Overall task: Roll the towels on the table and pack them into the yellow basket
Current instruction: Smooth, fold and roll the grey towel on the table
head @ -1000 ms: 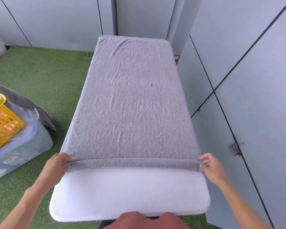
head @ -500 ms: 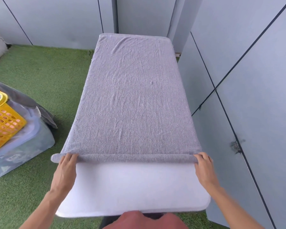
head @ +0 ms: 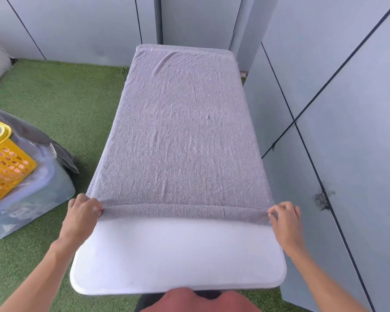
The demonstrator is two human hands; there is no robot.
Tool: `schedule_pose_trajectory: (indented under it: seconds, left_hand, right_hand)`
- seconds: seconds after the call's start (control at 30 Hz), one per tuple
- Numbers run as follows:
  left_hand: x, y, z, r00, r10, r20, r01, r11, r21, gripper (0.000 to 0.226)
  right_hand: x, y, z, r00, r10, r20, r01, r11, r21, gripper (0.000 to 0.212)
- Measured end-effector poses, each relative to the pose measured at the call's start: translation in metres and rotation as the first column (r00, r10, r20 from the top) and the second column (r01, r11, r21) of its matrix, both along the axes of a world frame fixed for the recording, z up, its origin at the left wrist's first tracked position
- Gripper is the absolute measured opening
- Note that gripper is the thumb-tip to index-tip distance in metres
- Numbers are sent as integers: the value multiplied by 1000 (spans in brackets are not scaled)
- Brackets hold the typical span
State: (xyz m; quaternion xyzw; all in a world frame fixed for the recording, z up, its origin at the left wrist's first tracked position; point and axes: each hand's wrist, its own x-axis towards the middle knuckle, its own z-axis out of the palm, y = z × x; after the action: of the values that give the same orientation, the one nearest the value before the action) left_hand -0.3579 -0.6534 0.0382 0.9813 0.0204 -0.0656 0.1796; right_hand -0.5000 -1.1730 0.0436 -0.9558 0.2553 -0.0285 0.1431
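Observation:
A grey towel (head: 180, 136) lies spread along the white table (head: 178, 262), covering most of it. Its near edge is turned into a thin roll (head: 182, 211) across the table's width. My left hand (head: 82, 213) pinches the left end of that roll. At the right end my right hand (head: 284, 218) pinches it with curled fingers. The yellow basket (head: 6, 163) sits at the far left, partly cut off by the frame edge.
The basket rests on a clear plastic bin (head: 29, 208) with grey cloth (head: 43, 140) draped over it, standing on green artificial grass (head: 61, 104). Grey wall panels (head: 338, 109) run close along the table's right side and behind its far end.
The roll at the towel's near edge has been turned further up the table. Both hands went from pressing on top of the roll to pinching its ends.

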Motion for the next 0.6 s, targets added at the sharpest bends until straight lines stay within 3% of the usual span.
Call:
schedule_pose_trajectory:
  seconds: [0.1, 0.17, 0.23, 0.33, 0.43, 0.53, 0.6]
  left_hand:
    - [-34, -9, -9, 979, -109, 170, 86, 987, 137, 20]
    - [-56, -16, -18, 970, -167, 176, 137, 976, 168, 41]
    - [-58, -18, -25, 968, -194, 156, 168, 971, 170, 55]
    - [-37, -21, -25, 990, -113, 87, 105, 990, 95, 43]
    - [-16, -17, -21, 992, -124, 12, 122, 985, 118, 32]
    - [-14, -9, -17, 988, -146, -47, 152, 976, 154, 28]
    - [-13, -3, -15, 966, -166, -196, 198, 967, 158, 32]
  right_hand:
    - [-17, 14, -10, 986, 167, 3, -163, 961, -223, 11]
    - [-24, 20, -21, 972, 235, -30, -236, 950, -204, 30]
    - [-19, 20, -27, 978, 204, -43, -208, 969, -131, 43]
    - [-3, 13, -30, 990, 135, -39, -138, 988, -69, 35]
    - [8, 5, -28, 982, 166, -90, -170, 985, -38, 32]
    - [3, -1, -20, 952, 195, -236, -209, 977, -36, 36]
    - [1, -7, -9, 897, 231, -376, -224, 973, 62, 38]
